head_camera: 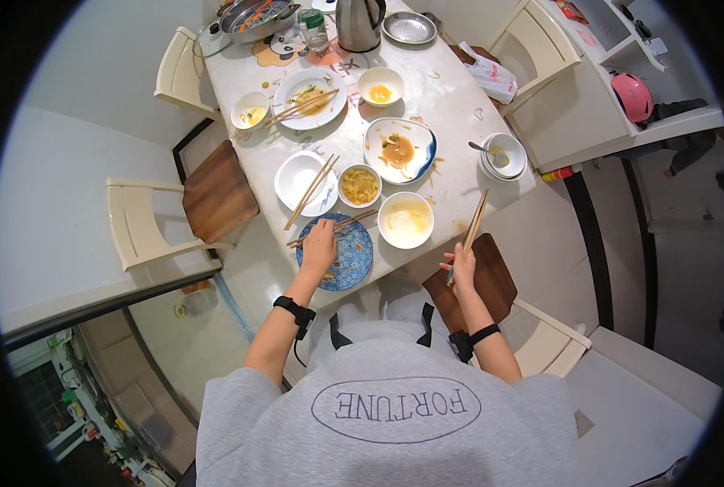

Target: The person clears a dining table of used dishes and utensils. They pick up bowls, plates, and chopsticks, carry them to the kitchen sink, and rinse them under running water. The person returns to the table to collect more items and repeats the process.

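Note:
My left hand [318, 246] is over a blue patterned plate [352, 262] with food scraps, its fingers closed around a pair of brown chopsticks [357, 218] that lie across the plate's far side. My right hand [464, 268] holds a bundle of light wooden chopsticks [477, 219] pointing up and away, just off the table's near edge. Right of the plate stands a white bowl [405, 220] with yellow residue. Beyond the plate are a small bowl of yellow food [359, 186] and a white bowl [301, 182] with chopsticks [312, 192] resting across it.
Farther along the table [453, 152] are a blue-edged dish [423, 134], a white plate [285, 109] with chopsticks, stacked bowls [513, 173] with a spoon, a metal kettle [359, 27] and a steamer pot [258, 30]. Chairs [218, 195] flank it. Another person's arm [697, 149] shows at right.

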The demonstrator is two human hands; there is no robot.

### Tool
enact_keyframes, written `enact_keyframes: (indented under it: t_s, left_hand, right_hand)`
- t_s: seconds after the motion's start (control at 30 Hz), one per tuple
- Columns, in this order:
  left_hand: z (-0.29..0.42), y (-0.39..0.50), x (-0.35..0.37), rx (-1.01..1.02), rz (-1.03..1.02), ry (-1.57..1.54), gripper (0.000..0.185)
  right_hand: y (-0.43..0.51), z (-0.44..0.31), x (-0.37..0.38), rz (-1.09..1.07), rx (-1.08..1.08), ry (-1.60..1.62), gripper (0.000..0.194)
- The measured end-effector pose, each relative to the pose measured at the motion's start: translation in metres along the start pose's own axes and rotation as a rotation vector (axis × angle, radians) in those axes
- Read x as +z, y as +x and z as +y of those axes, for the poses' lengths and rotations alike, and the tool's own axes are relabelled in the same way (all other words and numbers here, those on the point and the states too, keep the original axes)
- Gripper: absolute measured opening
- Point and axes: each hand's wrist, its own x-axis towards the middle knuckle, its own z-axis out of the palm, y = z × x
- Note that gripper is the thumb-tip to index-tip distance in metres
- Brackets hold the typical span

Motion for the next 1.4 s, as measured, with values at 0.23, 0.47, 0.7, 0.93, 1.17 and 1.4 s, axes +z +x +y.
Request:
enact_keyframes:
  t_s: [0.23, 0.47, 0.7, 0.93, 1.17, 1.4]
  left_hand:
    - [-0.058, -0.009, 0.017, 0.151, -0.159, 0.278, 0.011]
    - [-0.083, -0.006, 0.019, 0.302, -0.298, 0.146, 0.008]
    - [-0.069, 0.002, -0.016, 0.098, -0.523, -0.289, 0.021]
    - [0.035, 0.012, -0.083, -0.151, -0.767, -1.022, 0.026]
    - [0.079, 0.002, -0.106, -0.171, -0.731, -1.193, 0.023]
    - [0.081, -0.005, -0.106, -0.027, -0.579, -1.191, 0.028]
  right_hand:
    - [-0.062, -0.009, 0.032, -0.012, -0.115, -0.016, 0.032]
    - [-0.12, -0.004, 0.063, -0.048, -0.193, 0.013, 0.033]
    - [-0.164, -0.012, 0.08, -0.065, -0.222, -0.032, 0.032]
    - [-0.174, -0.036, 0.121, -0.16, -0.533, -0.221, 0.034]
    - [-0.206, -0.074, 0.136, -0.573, -0.281, 0.018, 0.043]
    - [-0.212, -0.1, 0.132, -0.553, -0.296, -0.068, 0.054]
